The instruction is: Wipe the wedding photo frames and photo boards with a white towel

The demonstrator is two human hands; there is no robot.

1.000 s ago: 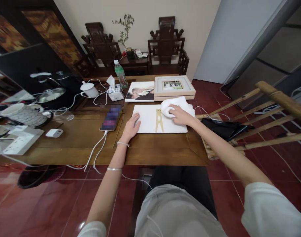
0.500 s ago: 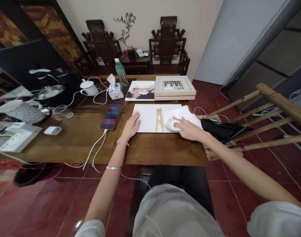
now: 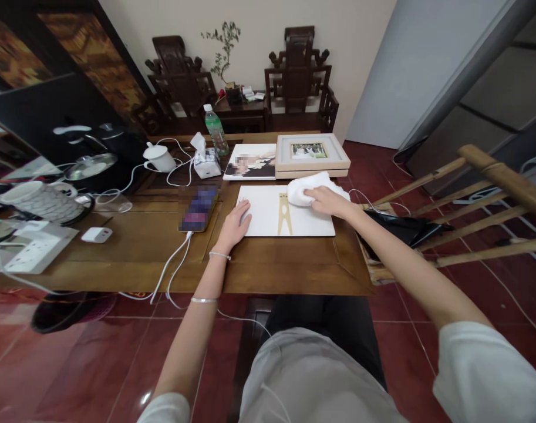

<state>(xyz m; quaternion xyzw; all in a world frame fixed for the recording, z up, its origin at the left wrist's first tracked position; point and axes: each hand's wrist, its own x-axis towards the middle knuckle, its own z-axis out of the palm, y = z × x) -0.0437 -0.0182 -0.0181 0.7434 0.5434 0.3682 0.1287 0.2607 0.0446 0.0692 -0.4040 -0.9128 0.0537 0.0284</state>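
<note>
A flat white board (image 3: 263,217) with a tan, two-legged cut-out shape (image 3: 285,217) on its face lies near the table's front edge. Fingers outstretched, my left hand (image 3: 236,224) rests on the board's left edge. My right hand (image 3: 327,201) presses a bunched white cloth (image 3: 317,181) onto the board's upper right part, and the cloth hides that corner. Just behind the board are a photo print (image 3: 250,161) and a pale wooden picture frame (image 3: 313,151) holding a small photo.
On the wooden table (image 3: 268,267) to the left lie a phone (image 3: 198,210) on a charging cable, a tissue box (image 3: 206,163) and a white lidded cup (image 3: 159,157). A green bottle (image 3: 215,129) stands behind. A bamboo rack (image 3: 474,252) adjoins the table's right side.
My right hand has slid the cloth away from me, up to the board's far right corner, uncovering its lower right part. My left hand stays in place.
</note>
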